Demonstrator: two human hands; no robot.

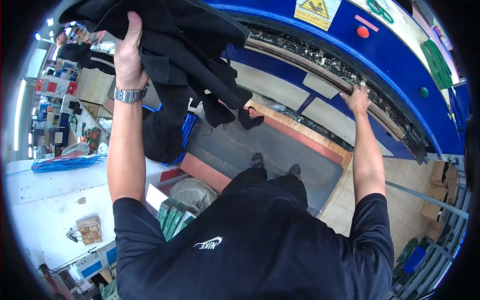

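My left hand (131, 62) is raised at the upper left, wearing a metal watch (131, 94). It is closed on a bunch of black sheet scraps (175, 55), cloth or leather, which hang in ragged strips. Thumb in view, its fingers are mostly hidden behind the material. At the right, my right hand (357, 101) lies over the front edge of a long layered board (305, 63) on a blue machine. The thumb is on the near side and the fingers curl over the top. Pale crumbs and flakes litter the dark bed (320, 59) behind the board.
The blue machine (400, 75) bears a red button (362, 32), a green button (424, 92) and a yellow warning sign (317, 10). Below are a grey floor mat (280, 145) and blue crate (188, 131) with black material. A white table (55, 200) stands left; another person (75, 51) is farther off.
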